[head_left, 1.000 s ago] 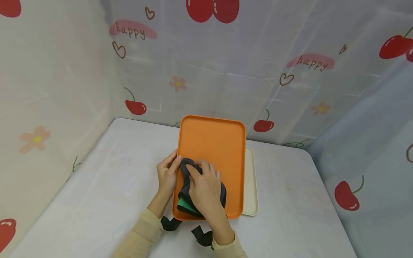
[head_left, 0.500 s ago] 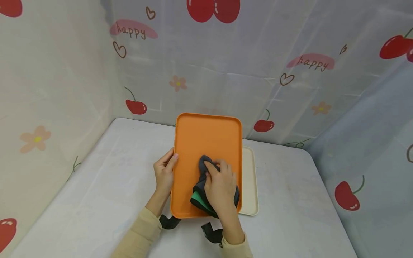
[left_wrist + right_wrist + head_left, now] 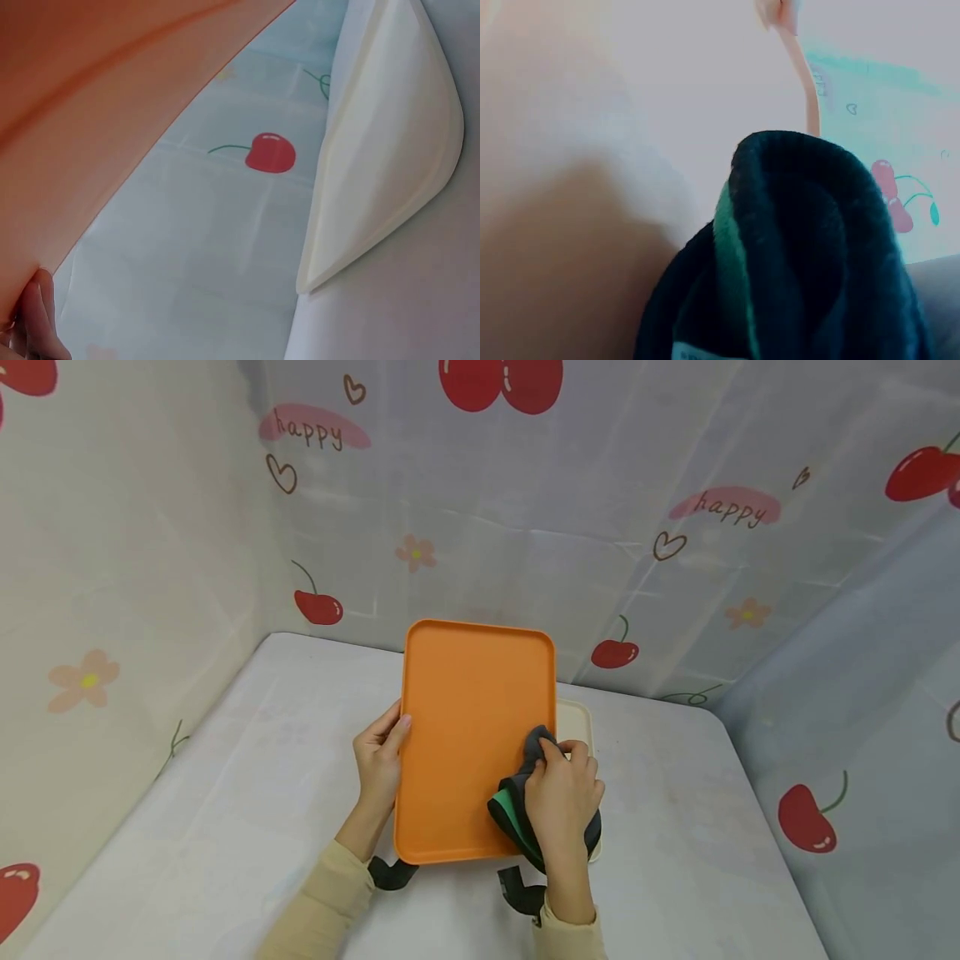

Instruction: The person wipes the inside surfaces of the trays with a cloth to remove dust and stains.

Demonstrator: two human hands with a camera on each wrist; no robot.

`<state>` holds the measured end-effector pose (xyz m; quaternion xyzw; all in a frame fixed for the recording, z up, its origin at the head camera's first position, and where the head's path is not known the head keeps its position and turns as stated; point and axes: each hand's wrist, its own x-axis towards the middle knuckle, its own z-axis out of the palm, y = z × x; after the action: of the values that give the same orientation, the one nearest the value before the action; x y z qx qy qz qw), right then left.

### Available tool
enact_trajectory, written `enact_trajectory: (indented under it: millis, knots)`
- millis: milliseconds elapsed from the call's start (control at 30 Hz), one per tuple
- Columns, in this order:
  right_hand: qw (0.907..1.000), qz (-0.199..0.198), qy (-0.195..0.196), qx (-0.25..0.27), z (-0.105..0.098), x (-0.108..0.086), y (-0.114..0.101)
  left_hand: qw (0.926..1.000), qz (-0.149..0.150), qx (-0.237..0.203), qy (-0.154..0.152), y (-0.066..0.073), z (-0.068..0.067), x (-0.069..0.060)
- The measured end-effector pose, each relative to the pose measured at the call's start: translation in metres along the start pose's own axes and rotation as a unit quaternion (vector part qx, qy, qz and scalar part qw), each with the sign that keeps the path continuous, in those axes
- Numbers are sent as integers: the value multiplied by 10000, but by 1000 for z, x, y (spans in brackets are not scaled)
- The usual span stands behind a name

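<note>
In the head view my left hand (image 3: 378,758) grips the left edge of an orange tray (image 3: 468,693), thumb on the rim. The left wrist view shows the tray's underside (image 3: 90,82) raised off the table, with some fingers (image 3: 37,315) at its edge. My right hand (image 3: 566,789) holds a bunched dark grey and green cloth (image 3: 512,810) against the tray's lower right side, and part of it hangs past the rim. From the right wrist the cloth (image 3: 810,240) looks folded and thick, with a pale label at the bottom; the right fingers are not visible there.
An off-white tray (image 3: 573,717) lies on the white table (image 3: 675,827), partly covered by the orange one. Cherry-printed curtains (image 3: 517,527) stand behind the table and on both sides. A black strap (image 3: 392,874) hangs near the left wrist, another (image 3: 519,891) near the right.
My right hand has moved the cloth rightward across the orange tray, from its lower left to its right edge. The tray has shifted slightly left and upward in my left hand.
</note>
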<state>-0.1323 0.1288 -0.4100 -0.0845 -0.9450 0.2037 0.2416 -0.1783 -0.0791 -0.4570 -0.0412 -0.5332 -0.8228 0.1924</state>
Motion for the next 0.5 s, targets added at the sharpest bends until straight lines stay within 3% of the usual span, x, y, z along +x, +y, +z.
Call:
enact_trajectory:
  millis: [500]
  knots:
    - [9993, -57, 30, 369, 4, -5, 7, 9996, -276, -111, 31, 0, 2, 0]
